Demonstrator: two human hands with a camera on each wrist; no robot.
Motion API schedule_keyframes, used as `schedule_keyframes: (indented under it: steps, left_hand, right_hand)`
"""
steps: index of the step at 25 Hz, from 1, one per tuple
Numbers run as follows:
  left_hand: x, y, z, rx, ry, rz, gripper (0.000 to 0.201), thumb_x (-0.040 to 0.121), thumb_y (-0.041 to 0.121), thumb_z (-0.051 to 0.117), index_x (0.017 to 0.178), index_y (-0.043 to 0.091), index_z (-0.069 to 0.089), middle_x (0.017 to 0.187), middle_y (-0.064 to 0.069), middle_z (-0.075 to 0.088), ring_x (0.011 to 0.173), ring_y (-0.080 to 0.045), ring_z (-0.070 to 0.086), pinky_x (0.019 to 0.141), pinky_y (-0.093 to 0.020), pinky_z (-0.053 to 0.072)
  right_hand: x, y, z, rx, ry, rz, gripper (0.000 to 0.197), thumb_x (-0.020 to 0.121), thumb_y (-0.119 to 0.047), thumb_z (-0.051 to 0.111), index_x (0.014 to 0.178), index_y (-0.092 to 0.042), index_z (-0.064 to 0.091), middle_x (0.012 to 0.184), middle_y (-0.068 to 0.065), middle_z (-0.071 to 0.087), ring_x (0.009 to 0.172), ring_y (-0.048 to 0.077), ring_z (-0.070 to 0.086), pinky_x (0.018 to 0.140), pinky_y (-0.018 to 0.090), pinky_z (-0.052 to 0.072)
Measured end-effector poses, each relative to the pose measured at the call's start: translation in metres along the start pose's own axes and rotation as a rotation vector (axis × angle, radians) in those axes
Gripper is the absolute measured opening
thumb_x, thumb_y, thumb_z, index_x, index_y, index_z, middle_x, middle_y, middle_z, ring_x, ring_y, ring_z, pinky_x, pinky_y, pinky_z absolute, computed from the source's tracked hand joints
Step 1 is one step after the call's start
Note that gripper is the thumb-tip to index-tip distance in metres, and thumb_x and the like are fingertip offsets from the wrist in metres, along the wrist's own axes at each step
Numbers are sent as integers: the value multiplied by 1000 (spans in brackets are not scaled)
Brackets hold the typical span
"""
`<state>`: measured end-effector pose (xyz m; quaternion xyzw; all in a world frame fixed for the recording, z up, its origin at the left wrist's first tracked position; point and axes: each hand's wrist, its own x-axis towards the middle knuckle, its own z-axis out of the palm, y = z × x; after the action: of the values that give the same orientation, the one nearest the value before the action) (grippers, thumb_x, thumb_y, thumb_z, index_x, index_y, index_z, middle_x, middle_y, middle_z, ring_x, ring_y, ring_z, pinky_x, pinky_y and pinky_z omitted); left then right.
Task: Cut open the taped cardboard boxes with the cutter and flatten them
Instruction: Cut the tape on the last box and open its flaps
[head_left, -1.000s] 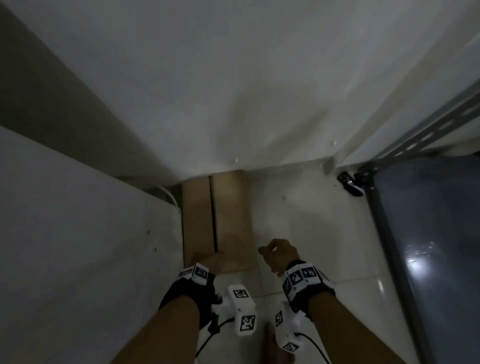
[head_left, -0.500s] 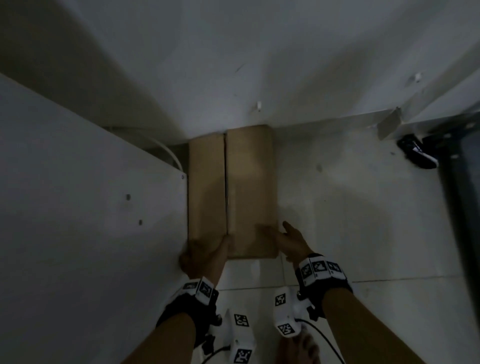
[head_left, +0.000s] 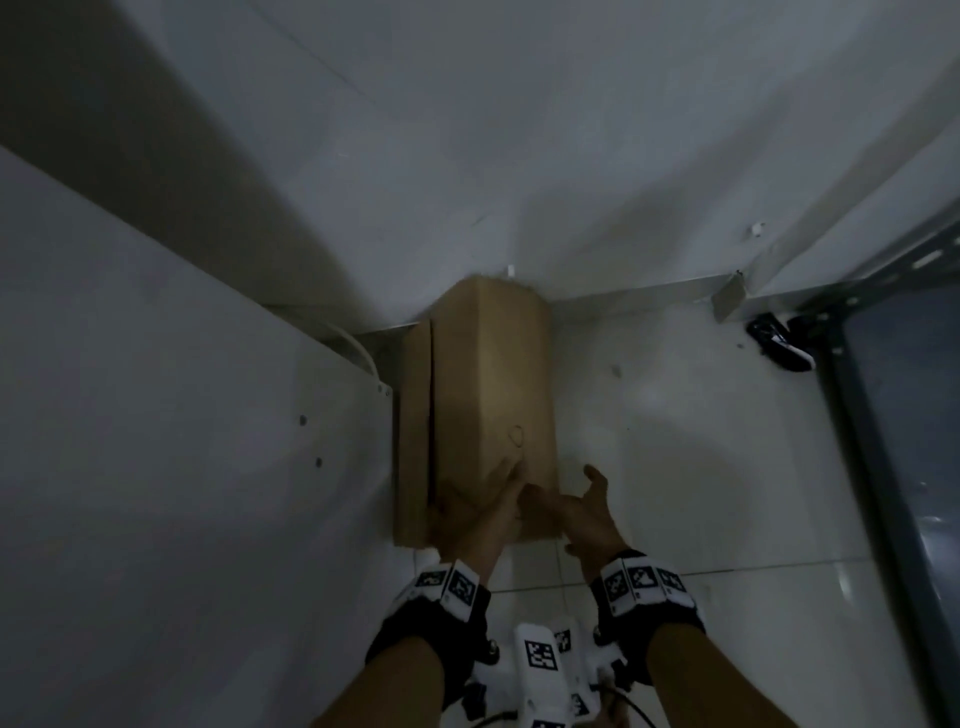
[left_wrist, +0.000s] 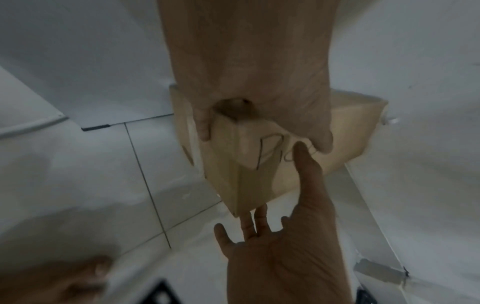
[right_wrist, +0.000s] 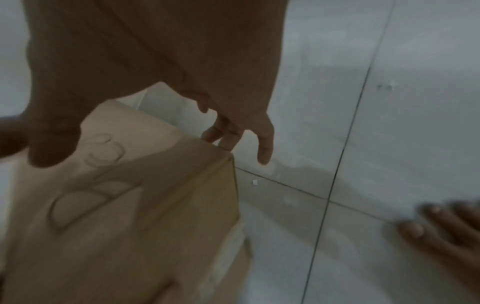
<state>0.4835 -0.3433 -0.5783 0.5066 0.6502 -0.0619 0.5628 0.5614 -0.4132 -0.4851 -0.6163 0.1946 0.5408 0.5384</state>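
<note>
- Cardboard box (head_left: 488, 395) sits on the tiled floor (head_left: 675, 441), far end against the wall (head_left: 467, 156), w/ a second box (head_left: 414, 431) touching its left side, next to a white cabinet (head_left: 182, 415).
- Long axis runs straight away from the person; near end is right at the hands, so the coming move looks like a pull or lift toward the body.
- Left hand (head_left: 475, 512) grasps the near top corner: left wrist view shows fingers wrapped down one face, thumb over the top.
- Right hand (head_left: 582, 512) is released, fingers spread, at the near right corner; fingertips (right_wrist: 221, 133) touch or nearly touch the box edge – can't tell which. Thumb is over the top face.
- Both hands about equally near; left already has the hold.
- Writing: hand-drawn pen marks on the top face (right_wrist: 85, 185), prob. "P" plus a rounder letter – blurred, not readable w/ certainty. No brand visible.
- No cutter seen in either hand. Tape on the box not clearly visible in this dim light.
</note>
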Motion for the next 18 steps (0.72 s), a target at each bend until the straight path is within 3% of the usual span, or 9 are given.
schedule_keyframes:
  steps: [1, 2, 3, 4, 6, 10, 13, 16, 18]
  left_hand:
    - [1, -2, -7, -55, -28, -16, 130, 53, 85, 74, 157, 25, 25, 157, 4, 36, 139, -22, 40, 117, -46, 34]
    - [2, -6, -14, -93, -46, -44, 122, 56, 80, 77, 155, 27, 29, 155, 4, 39, 137, -23, 43, 115, -47, 36]
    - [1, -8, -21, -123, -70, -59, 112, 61, 77, 77, 152, 28, 35, 151, 3, 44, 133, -24, 47, 110, -46, 41]
    - [-7, -6, -29, -135, -82, -85, 101, 66, 75, 75, 149, 29, 40, 146, 3, 50, 129, -26, 51, 101, -45, 48]
    - [-23, 0, -40, -119, -100, -127, 86, 72, 73, 71, 144, 30, 48, 134, 2, 59, 116, -26, 59, 85, -40, 54]
    - [-90, 42, -56, -87, -113, -138, 62, 82, 67, 67, 128, 27, 55, 120, -2, 63, 107, -31, 62, 80, -43, 58]
    - [-161, 93, -76, -103, -185, -130, 72, 74, 75, 67, 126, 25, 55, 126, -4, 63, 109, -33, 61, 79, -44, 58]
    - [-249, 158, -111, -99, -254, -85, 62, 88, 63, 61, 131, 19, 57, 114, -5, 66, 90, -26, 64, 55, -29, 55]
    - [-310, 194, -145, -72, -352, -60, 57, 91, 59, 59, 128, 16, 59, 103, -2, 66, 84, -23, 61, 56, -31, 54]
  right_hand:
    - [9, 11, -5, 16, -18, 31, 56, 97, -23, 65, 144, -13, 37, 158, 18, 31, 139, 37, 38, 78, 10, 36]
    - [35, 28, -13, 1, -4, 61, 61, 88, -41, 74, 141, -23, 50, 153, 14, 44, 127, 34, 50, 82, 17, 42]
    - [51, 40, -19, -65, 28, 68, 52, 86, -52, 71, 131, -30, 58, 143, 9, 55, 114, 29, 56, 86, 31, 48]
    - [58, 50, -23, -77, 72, 24, 43, 84, -51, 70, 121, -33, 59, 133, 5, 61, 108, 25, 57, 89, 41, 50]
    - [58, 58, -28, -102, 66, -31, 31, 84, -44, 70, 111, -32, 59, 119, 1, 64, 104, 24, 59, 88, 45, 51]
    - [-27, 20, -32, -173, 60, -71, 30, 91, -39, 68, 115, -22, 61, 115, 5, 67, 98, 17, 63, 71, 30, 51]
    - [-113, -19, -48, -133, 91, -116, 22, 98, -45, 55, 113, -30, 60, 110, -4, 65, 95, 15, 63, 63, 24, 44]
    - [-204, -69, -58, -64, 209, -192, 29, 98, -52, 50, 115, -31, 59, 110, 3, 65, 95, 25, 63, 74, 35, 48]
    - [-261, -90, -59, -57, 270, -245, 30, 97, -45, 57, 114, -22, 64, 111, 11, 65, 89, 26, 61, 75, 38, 49]
